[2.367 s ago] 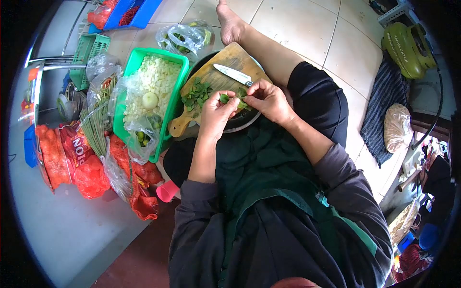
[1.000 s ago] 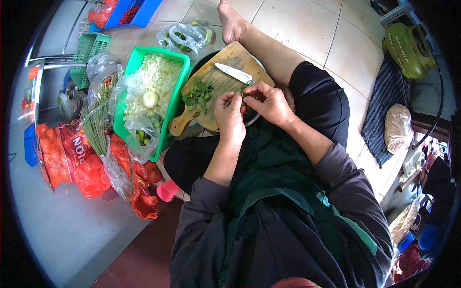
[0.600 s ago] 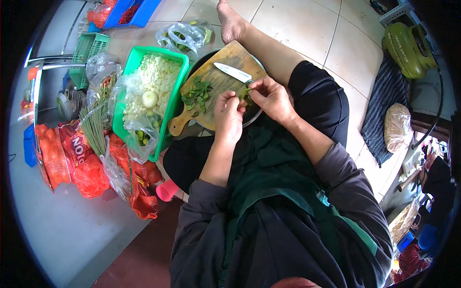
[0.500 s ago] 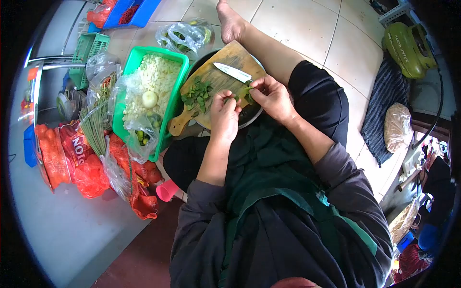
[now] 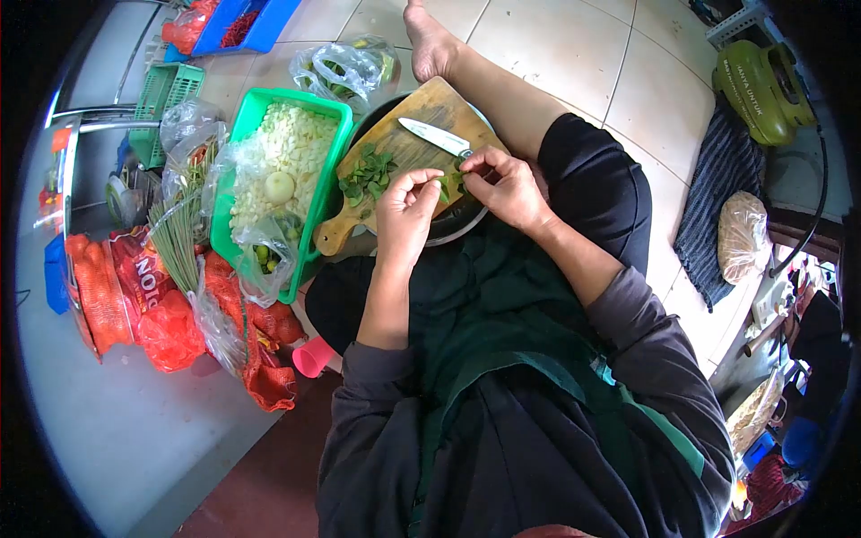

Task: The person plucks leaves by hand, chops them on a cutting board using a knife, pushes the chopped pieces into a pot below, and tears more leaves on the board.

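Note:
My left hand is pinched at the near edge of a wooden cutting board, with a green leaf at its fingertips. Across from it, my right hand pinches green leaves too, partly hidden by its fingers. A small heap of torn green leaves lies on the board's left half. The white-bladed knife rests on the board, its handle end close to my right fingers. Beneath the board is a round dark basin, mostly covered.
To the left stands a green tray of chopped pale vegetable, a whole peeled onion on top. Beyond it are a plastic bag of greens and red net sacks. A green gas cylinder stands far right.
My left hand has shifted slightly left and turned, its thumb and finger now stretched toward the right hand. The right hand has moved slightly. Knife and board stay put.

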`<state>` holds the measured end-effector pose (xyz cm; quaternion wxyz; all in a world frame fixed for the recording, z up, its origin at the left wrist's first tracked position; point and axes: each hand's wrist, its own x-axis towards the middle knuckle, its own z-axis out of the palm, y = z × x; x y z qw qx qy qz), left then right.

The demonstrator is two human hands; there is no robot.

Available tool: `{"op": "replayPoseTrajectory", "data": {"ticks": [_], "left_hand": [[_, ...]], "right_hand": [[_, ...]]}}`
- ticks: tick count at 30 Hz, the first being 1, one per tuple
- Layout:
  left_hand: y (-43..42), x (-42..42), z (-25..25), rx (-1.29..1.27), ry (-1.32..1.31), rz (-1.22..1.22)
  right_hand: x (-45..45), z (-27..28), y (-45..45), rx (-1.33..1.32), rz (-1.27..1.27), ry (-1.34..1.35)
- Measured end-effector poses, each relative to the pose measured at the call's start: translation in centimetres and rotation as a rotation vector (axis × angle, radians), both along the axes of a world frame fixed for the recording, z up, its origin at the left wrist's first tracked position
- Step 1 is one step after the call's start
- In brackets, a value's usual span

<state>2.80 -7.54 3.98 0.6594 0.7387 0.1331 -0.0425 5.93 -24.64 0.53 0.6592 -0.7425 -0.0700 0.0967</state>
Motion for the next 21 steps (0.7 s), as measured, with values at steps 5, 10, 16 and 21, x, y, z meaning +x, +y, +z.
{"op": "replayPoseTrajectory", "data": {"ticks": [5,10,16,21], "left_hand": [[0.4,0.6,-1.9,-0.147,-0.043,0.213],[-0.8,0.9,-2.7,-0.616,-0.007,0.457],[-3.3,0.0,-0.9,-0.880,0.216,0.344],[-5.3,-0.6,-1.1,-0.907,0.325,0.436]], "right_hand": [[0.2,-1.1,0.3,0.270,-0.012,0.085],[0.4,-0.2,0.2,0.306,0.017,0.206],[0.4,-1.5,0.3,0.172,-0.131,0.110],[0.0,-0.8,0.6,0.156,-0.176,0.059]]}}
